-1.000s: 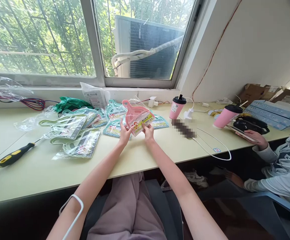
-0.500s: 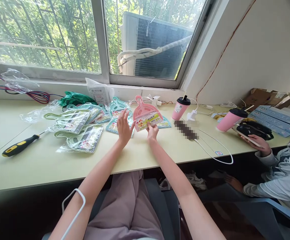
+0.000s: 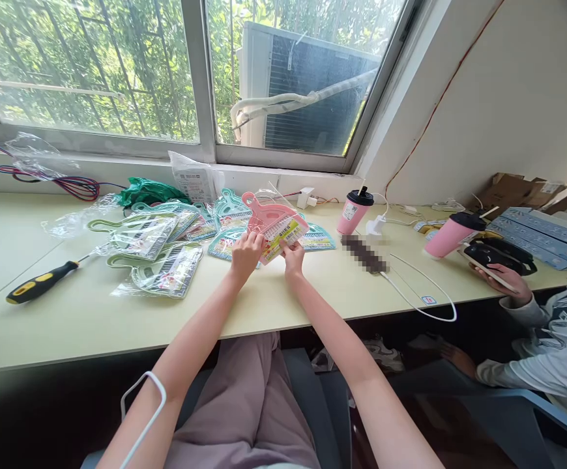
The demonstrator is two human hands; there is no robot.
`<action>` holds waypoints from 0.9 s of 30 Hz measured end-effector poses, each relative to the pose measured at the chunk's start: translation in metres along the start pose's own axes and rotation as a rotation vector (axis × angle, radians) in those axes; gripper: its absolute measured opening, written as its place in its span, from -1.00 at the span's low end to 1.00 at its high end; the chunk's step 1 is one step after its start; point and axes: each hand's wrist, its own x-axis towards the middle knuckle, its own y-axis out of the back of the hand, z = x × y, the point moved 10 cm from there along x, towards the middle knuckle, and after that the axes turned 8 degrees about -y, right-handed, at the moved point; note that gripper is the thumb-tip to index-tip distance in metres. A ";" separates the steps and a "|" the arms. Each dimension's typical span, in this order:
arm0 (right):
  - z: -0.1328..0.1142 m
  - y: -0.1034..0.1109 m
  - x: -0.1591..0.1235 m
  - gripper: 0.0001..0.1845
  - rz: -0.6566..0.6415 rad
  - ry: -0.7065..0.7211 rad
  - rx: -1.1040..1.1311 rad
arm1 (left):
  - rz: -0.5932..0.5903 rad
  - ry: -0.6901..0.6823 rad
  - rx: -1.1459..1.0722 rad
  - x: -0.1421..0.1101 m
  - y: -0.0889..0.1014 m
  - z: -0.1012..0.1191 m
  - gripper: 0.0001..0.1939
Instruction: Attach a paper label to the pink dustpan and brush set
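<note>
A pink mini dustpan-and-brush set (image 3: 274, 219) with a printed yellow label is held tilted above the table, its handle toward the window. Clear film shows around its handle. My left hand (image 3: 247, 254) is closed on the set's left side, fingers curled over its edge. At the lower edge my right hand (image 3: 292, 257) pinches the set, thumb on the label. Just behind lie turquoise dustpan sets (image 3: 228, 244), partly covered by the pink one and my left hand. Left of my hands are green dustpan sets (image 3: 169, 270) in clear wrappers.
A yellow-black screwdriver (image 3: 42, 284) lies at left. Near the window are a green bag (image 3: 149, 192) and red-blue cable (image 3: 81, 187). To the right stand pink cups (image 3: 353, 212), a white charging cable (image 3: 452, 306) and blue boxes (image 3: 542, 238). A person's hand (image 3: 506, 281) holds a phone.
My left hand has gone from raised with fingers spread to closed on the pink set's left side. The set has turned, its handle tipping left.
</note>
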 end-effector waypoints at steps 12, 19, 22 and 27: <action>0.011 -0.005 -0.010 -0.69 -0.019 -0.078 0.131 | 0.017 -0.086 -0.138 0.001 0.012 0.009 -0.61; 0.018 0.002 -0.012 -0.69 0.051 -0.140 0.179 | -0.053 -0.118 -0.014 0.004 0.010 0.028 -0.69; 0.014 -0.001 -0.013 -0.65 0.023 -0.126 0.176 | -0.020 -0.098 0.093 0.006 0.015 0.028 -0.70; 0.010 -0.005 -0.012 -0.65 -0.016 -0.101 0.150 | -0.038 -0.098 0.176 0.007 0.015 0.025 -0.78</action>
